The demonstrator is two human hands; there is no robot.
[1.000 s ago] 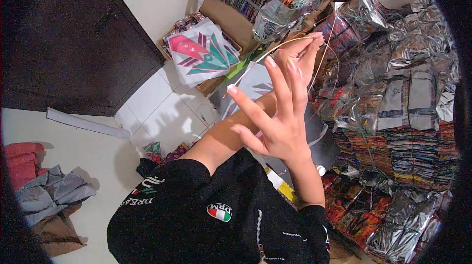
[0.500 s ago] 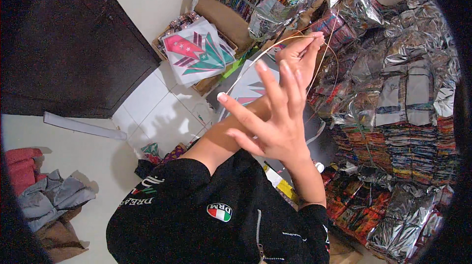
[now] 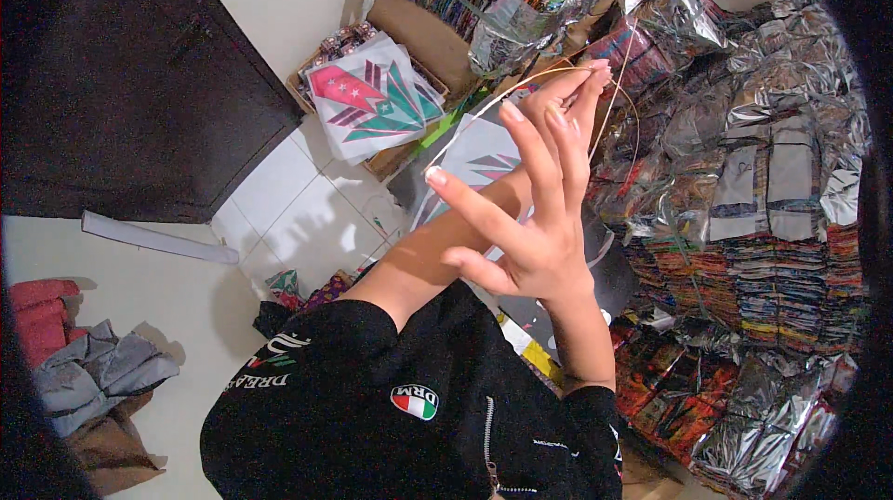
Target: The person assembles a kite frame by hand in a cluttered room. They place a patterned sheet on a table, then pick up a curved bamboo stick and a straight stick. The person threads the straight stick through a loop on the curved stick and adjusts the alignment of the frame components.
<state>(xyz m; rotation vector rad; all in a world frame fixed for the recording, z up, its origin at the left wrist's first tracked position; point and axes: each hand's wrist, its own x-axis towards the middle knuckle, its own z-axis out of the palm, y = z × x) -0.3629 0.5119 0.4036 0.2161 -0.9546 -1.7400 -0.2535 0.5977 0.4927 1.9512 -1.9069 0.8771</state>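
Observation:
My left hand is stretched out far from me, thumb and fingers pinched together on a thin pale string. The string curves from that pinch down to the index fingertip of my right hand. More thin strands hang in a loop to the right of the pinch. My right hand is nearer to me, in front of my left forearm, with its fingers spread. Beneath both arms lies a white printed sheet on a grey surface, partly hidden by them.
Another printed sheet with red and green shapes rests on a box at the back left. Tall stacks of colourful bundles in silvery wrap stand on the right. A dark door is at the left, with crumpled cloths below.
My right hand has shifted slightly right, its fingers still spread. The string's near end has moved with the index fingertip. My left hand stays almost in place, still pinching.

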